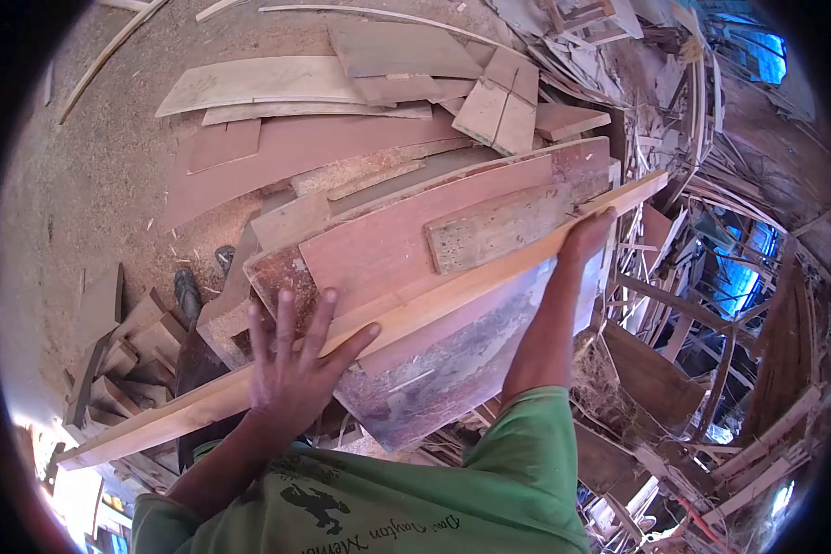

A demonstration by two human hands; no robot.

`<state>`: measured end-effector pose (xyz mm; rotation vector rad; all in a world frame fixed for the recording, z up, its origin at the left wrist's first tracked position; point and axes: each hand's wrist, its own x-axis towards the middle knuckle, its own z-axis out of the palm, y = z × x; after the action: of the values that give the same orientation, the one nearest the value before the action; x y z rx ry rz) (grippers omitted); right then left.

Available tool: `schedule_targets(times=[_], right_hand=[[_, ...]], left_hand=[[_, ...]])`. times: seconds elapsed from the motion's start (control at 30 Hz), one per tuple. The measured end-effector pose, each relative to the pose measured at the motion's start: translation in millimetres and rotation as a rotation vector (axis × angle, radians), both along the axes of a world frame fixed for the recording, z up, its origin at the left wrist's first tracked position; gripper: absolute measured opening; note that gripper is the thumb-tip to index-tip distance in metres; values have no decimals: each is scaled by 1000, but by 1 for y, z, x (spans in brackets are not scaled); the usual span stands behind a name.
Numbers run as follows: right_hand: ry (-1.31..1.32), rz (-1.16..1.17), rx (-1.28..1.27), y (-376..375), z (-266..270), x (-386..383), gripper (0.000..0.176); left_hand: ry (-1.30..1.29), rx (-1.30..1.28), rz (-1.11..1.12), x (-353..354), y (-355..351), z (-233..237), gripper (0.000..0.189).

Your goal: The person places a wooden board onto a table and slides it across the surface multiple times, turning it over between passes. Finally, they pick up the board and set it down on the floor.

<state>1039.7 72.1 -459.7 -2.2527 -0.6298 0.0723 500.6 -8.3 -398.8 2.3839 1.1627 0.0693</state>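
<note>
A long, narrow wooden strip runs diagonally from the lower left to the upper right, across a stack of boards. My left hand lies over its left half, fingers spread and thumb stretched along the wood. Farther up the strip, my right hand is closed over it near its right end, with the fingertips mostly hidden. Beneath the strip are a pinkish board and a stained grey-white board. A short rough block rests just above the strip.
Loose planks lie behind the stack on the dusty floor. Offcuts are piled at the left, near a shoe. Scrap wood and a dark board crowd the right side.
</note>
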Motion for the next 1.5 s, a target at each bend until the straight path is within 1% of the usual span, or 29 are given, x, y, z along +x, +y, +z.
schedule_targets(times=[0.1,0.13,0.23,0.27,0.3,0.37,0.43,0.5,0.57,0.63,0.73,0.83,0.9,0.97,1.03,1.1,1.17,1.2,1.3,1.4,1.5], right_hand=[[-169,70,-145,12,15,2,64],[-263,43,-243,4,-1,44,56],[-530,-21,-563,10,7,34,51],[-396,2,-567,5,-3,59,58],[-321,-1,-476,10,2,51,65],[-161,-11,-295,5,9,16,85],[-108,60,-303,-16,8,-14,90],[-43,93,-168,-40,9,-96,91],[-97,103,-318,-63,6,-181,80],[-29,55,-399,-54,36,-269,69],[7,15,-154,-48,38,-303,70],[24,19,-143,-49,33,-296,73],[6,32,-173,-51,28,-290,73],[-10,43,-198,-52,24,-288,73],[-30,56,-220,-52,25,-287,73],[-41,57,-248,-51,28,-288,75],[-55,43,-258,-49,32,-287,76],[-60,36,-257,-47,34,-287,76],[-90,52,-276,-43,31,-281,77],[-125,44,-292,-40,31,-265,76],[-137,75,-303,-29,36,-227,76]], left_hand=[[23,-21,-41,21,8,0,74],[33,-12,-52,26,9,0,76],[16,-60,-22,35,10,3,77],[-15,-58,11,37,8,3,77],[-46,-52,48,38,6,2,77],[-74,-41,83,37,4,1,77],[-81,-39,80,36,2,3,76],[-94,-12,97,35,-1,2,74],[-120,-3,109,38,-3,0,72],[-132,-9,113,37,-4,-1,71],[-142,23,64,28,-3,-3,66],[-169,-121,-11,-24,-4,9,65],[-83,-143,17,-91,-24,7,72],[80,-151,8,-177,-48,9,84],[160,-15,35,-263,-75,6,84],[212,58,95,-315,-79,11,81],[247,-154,189,-345,-105,-11,77],[267,-259,243,-344,-107,-13,77],[196,-162,213,-336,-103,-19,76],[233,-239,227,-323,-102,-19,75],[178,-204,236,-277,-80,-13,75]])
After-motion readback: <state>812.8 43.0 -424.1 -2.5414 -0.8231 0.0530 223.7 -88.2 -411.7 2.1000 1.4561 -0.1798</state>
